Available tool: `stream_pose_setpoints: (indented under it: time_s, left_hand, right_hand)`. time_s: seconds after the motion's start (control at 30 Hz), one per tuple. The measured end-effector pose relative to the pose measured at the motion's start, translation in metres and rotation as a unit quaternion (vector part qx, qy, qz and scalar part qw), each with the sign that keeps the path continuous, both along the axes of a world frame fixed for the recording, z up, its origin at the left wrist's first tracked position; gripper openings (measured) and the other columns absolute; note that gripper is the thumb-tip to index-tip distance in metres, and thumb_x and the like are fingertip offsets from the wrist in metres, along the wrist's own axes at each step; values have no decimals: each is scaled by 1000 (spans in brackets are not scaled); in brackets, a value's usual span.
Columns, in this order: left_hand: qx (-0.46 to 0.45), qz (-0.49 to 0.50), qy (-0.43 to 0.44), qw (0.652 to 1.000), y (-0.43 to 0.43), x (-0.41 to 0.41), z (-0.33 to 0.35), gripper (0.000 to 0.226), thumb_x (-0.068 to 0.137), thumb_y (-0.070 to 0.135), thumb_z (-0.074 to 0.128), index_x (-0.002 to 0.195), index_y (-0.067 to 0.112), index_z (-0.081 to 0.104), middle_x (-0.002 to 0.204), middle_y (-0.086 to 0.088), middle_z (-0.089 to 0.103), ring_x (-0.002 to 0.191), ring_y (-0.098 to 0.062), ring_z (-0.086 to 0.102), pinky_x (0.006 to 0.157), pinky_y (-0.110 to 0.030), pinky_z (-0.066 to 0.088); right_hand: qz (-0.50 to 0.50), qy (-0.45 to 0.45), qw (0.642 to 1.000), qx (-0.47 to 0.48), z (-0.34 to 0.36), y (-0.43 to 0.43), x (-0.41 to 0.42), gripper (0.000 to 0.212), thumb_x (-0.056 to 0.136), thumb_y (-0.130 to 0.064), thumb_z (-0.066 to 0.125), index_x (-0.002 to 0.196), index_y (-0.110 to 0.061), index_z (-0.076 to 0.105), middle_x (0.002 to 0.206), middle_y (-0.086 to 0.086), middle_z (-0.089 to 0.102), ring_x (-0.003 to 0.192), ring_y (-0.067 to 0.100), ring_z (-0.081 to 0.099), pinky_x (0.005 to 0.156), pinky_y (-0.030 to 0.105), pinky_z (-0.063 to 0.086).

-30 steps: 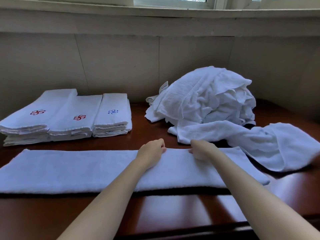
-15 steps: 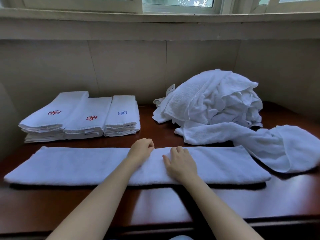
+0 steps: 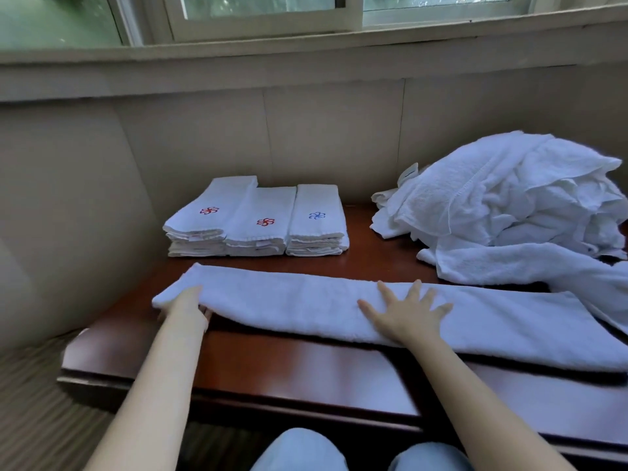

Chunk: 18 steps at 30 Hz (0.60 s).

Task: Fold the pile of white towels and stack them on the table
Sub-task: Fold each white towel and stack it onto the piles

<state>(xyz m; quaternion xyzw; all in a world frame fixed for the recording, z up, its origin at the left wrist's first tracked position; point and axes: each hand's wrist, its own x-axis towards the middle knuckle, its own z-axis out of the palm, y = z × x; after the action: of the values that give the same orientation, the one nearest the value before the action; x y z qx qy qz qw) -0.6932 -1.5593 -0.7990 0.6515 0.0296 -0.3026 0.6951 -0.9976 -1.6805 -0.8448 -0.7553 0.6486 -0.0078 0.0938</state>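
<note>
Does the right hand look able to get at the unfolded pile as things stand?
Probably yes: the right hand lies flat on the long towel, holding nothing, and nothing stands between it and the pile.

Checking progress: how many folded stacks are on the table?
3, side by side, back left: left stack, red emblem; middle stack, red emblem; right stack, blue emblem. More could hide behind the pile.

Soft daylight comes through the window (image 3: 258,5) above, leaving the scene dim and bluish. The table (image 3: 289,362) shows a pale sheen in front, and the long towel (image 3: 306,307) casts a thin shadow along its near side. Wide-angle distortion bends the edges; the lower left is blurred.
</note>
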Motion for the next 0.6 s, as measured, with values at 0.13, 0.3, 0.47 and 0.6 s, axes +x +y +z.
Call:
stream_pose_setpoints:
  time_s: [0.13,0.3,0.47,0.6]
  left_hand:
    - [-6,-83,-176,981,-12,-32,23,49,89,6,58,136,4,43,128,-14,55,122,-32,53,98,-35,45]
    - [8,-557,-422,715,-12,-121,43,37,88,14,66,122,26,60,101,4,62,82,-2,57,72,-6,45]
    - [24,-577,-505,641,-22,-152,41,20,92,21,58,109,29,66,100,12,65,92,4,58,73,2,37]
    - [33,-464,-555,690,-44,-148,40,23,93,19,54,112,26,64,111,8,63,100,-5,54,81,-13,37]
  right_hand:
    - [14,-72,997,-14,10,3,-2,66,87,-70,29,145,-38,31,157,18,12,145,39,5,111,60,0]
    - [-116,-681,688,222,51,6,-10,66,92,-62,38,105,-4,65,94,14,72,94,31,66,80,40,50]
    - [-155,-545,808,161,53,4,-32,11,86,-16,63,81,-9,55,68,6,49,54,19,48,51,22,38]
    - [-141,-546,823,67,72,-10,-70,5,80,-3,63,84,1,61,79,14,52,76,23,51,68,32,39]
